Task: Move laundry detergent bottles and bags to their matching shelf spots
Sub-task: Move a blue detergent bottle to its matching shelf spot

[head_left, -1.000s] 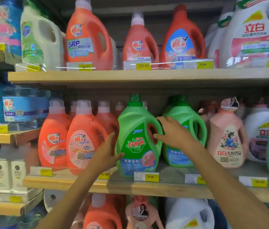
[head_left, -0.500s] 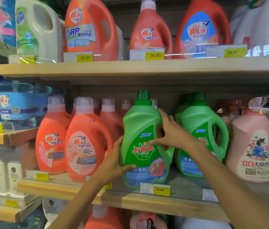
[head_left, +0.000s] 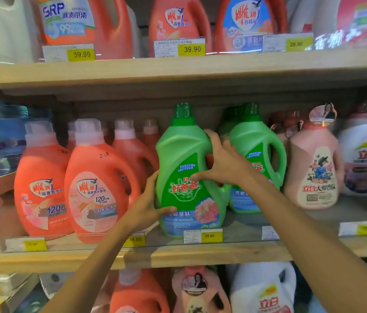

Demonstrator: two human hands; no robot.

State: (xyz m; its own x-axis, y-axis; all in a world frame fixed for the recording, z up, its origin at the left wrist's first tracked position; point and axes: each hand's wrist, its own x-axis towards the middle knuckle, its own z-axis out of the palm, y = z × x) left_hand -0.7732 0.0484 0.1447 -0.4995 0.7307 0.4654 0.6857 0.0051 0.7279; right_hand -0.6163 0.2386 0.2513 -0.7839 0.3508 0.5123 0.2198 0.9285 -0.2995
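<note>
A green detergent bottle (head_left: 183,177) with a green cap stands at the front of the middle wooden shelf (head_left: 178,256). My left hand (head_left: 149,206) grips its lower left side, thumb across the label. My right hand (head_left: 221,162) holds the bottle's right side at the handle, fingers curled over it. A second green bottle (head_left: 257,154) stands just behind and to the right, partly hidden by my right hand.
Orange bottles (head_left: 94,188) fill the shelf to the left; a pink bottle (head_left: 315,170) and a white one (head_left: 363,154) stand to the right. More orange bottles (head_left: 178,23) sit on the upper shelf, others on the one below. Yellow price tags (head_left: 203,235) line the shelf edges.
The camera has come closer to the shelf. My left hand went from beside the green bottle to gripping its lower left side. My right hand stays at the handle.
</note>
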